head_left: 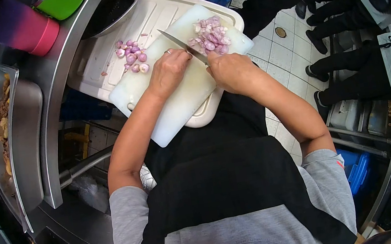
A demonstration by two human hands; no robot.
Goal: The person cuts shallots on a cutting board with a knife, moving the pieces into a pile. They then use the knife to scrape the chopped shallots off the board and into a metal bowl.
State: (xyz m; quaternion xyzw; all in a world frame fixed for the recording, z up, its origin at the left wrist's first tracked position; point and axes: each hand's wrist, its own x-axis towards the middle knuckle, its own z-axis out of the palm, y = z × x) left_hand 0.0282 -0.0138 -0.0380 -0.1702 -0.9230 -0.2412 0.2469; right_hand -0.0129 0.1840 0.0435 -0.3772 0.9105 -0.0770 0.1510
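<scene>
Head view: the right hand [229, 70] wraps round a kitchen knife [179, 42], tip toward ten-thirty; the left hand [171, 70] curls beside the blade, anything gripped hidden. From the white cutting board's [177, 103] middle, sliced shallots [214, 36] lie toward one-thirty, whole shallots [131, 59] toward ten o'clock.

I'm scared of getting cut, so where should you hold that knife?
Probably hold the knife by its handle end, coming from the right: the right hand covers that end, while the long, pointed blade slants forward and to the left.
</scene>
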